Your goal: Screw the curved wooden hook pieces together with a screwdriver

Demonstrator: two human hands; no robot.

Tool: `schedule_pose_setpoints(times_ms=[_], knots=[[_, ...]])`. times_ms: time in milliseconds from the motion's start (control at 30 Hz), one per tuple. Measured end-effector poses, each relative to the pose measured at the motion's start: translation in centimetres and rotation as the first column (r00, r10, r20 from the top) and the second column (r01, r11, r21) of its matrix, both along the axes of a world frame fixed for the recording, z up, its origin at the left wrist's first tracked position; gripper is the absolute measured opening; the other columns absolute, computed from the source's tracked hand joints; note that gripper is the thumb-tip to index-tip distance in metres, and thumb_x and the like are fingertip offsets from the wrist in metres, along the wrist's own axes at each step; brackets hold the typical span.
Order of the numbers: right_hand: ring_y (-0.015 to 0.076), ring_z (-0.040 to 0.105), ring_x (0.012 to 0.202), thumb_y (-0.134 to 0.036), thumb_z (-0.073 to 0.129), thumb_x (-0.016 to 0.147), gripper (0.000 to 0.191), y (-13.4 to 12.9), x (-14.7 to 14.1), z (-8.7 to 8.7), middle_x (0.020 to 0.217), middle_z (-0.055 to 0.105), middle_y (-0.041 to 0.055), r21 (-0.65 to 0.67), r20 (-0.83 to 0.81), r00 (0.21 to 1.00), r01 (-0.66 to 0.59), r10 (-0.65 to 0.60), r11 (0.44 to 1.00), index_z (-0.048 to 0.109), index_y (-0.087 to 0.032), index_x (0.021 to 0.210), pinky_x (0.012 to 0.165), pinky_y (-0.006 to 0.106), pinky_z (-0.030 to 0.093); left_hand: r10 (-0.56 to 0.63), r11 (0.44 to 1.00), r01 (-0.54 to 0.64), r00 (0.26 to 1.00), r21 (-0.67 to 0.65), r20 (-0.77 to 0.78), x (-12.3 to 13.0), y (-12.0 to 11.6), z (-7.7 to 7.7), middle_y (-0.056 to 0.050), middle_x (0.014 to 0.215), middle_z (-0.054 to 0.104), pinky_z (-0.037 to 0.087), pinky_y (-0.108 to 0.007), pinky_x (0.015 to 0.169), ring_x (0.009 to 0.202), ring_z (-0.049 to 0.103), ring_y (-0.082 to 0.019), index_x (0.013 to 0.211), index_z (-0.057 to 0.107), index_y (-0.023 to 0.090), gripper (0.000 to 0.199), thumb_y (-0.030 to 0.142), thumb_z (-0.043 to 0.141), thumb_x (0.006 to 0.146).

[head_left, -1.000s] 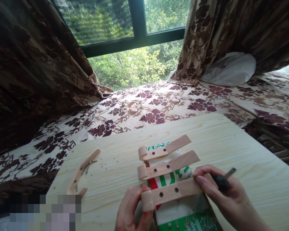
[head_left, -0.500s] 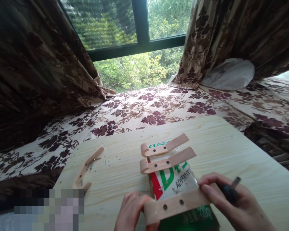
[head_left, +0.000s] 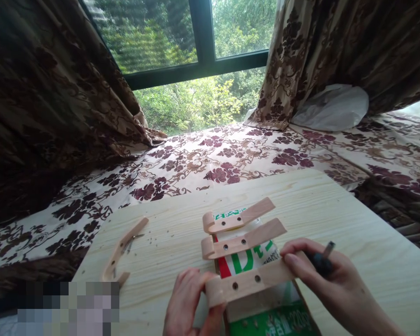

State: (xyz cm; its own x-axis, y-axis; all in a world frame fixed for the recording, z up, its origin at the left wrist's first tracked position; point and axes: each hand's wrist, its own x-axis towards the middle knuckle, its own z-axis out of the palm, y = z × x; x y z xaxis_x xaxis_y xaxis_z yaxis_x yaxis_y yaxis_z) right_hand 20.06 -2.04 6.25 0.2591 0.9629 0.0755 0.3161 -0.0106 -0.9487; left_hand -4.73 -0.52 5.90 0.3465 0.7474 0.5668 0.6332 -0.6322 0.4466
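Left hand (head_left: 192,298), bottom center: fingers grasping curled end of wooden hook (head_left: 245,283). Right hand (head_left: 331,284), lower right: fingers pinching hook's straight end, dark-handled tool (head_left: 324,263) also held in hand. Hook spans printed carton (head_left: 273,322), bottom center; two screws in hook. Two more hooks (head_left: 247,240) lie across carton's upper part. Another hook (head_left: 121,247), screws (head_left: 135,236) beside it, on table (head_left: 175,210), lower left.
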Motion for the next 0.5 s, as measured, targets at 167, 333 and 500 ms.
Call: schedule_pose_setpoints(times_ms=[167, 333, 500], knots=[[0.0139, 0.051, 0.052, -0.043, 0.061, 0.078, 0.022, 0.8, -0.4, -0.4, 0.064, 0.062, 0.0003, -0.032, -0.034, 0.999, -0.01, 0.009, 0.999, 0.068, -0.023, 0.074, 0.046, 0.023, 0.04, 0.008, 0.995, -0.004, 0.999, -0.099, 0.036, -0.2, 0.6, -1.0, -0.001, 0.096, 0.064, 0.049, -0.025, 0.081, 0.092, 0.062, -0.015, 0.105, 0.054, 0.024, 0.017, 0.028, 0.051, 0.089], [0.0153, 0.053, 0.057, -0.045, 0.06, 0.078, 0.024, 1.0, -0.6, -0.7, 0.067, 0.063, 0.0013, -0.081, -0.121, 0.992, -0.029, 0.019, 0.996, 0.067, -0.022, 0.074, 0.048, 0.023, 0.04, -0.003, 0.992, 0.012, 0.997, -0.124, 0.078, -0.2, 0.8, -1.6, -0.001, 0.1, 0.064, 0.049, -0.024, 0.081, 0.097, 0.06, -0.015, 0.105, 0.054, 0.026, 0.017, 0.029, 0.052, 0.089], [0.0137, 0.048, 0.052, -0.047, 0.059, 0.078, 0.027, 0.6, -0.6, -0.3, 0.059, 0.058, 0.0, -0.076, -0.087, 0.996, -0.018, 0.012, 0.997, 0.067, -0.021, 0.073, 0.047, 0.023, 0.038, 0.016, 0.995, -0.011, 0.999, -0.102, 0.05, 0.0, 0.3, -1.1, -0.001, 0.097, 0.064, 0.05, -0.027, 0.081, 0.093, 0.061, -0.016, 0.105, 0.054, 0.025, 0.016, 0.028, 0.051, 0.089]])
